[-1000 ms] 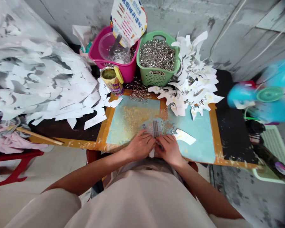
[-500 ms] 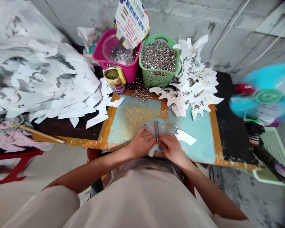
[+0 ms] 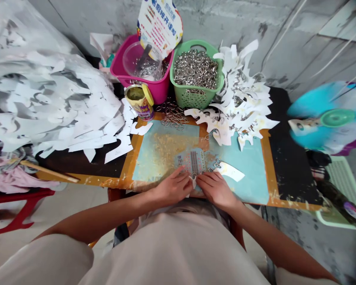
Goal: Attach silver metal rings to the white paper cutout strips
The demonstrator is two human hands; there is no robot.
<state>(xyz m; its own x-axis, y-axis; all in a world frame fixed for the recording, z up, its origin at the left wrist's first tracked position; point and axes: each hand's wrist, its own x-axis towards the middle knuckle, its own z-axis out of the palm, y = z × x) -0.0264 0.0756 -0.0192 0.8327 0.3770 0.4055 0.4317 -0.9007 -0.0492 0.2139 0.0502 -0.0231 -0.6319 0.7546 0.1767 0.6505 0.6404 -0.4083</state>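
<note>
left hand and right hand pinch a small paper piece at the near edge of the blue mat

both hands meet fingertip to fingertip, fingers curled almost closed on the paper piece, which sits just nearer than a printed card on the mat. whether a metal ring is in the pinch is too small to tell. the work looks steadiest with the piece kept flat on the mat and wrists low on the bench. past the mat's far edge stand a green basket of metal rings and a tin can.
</note>
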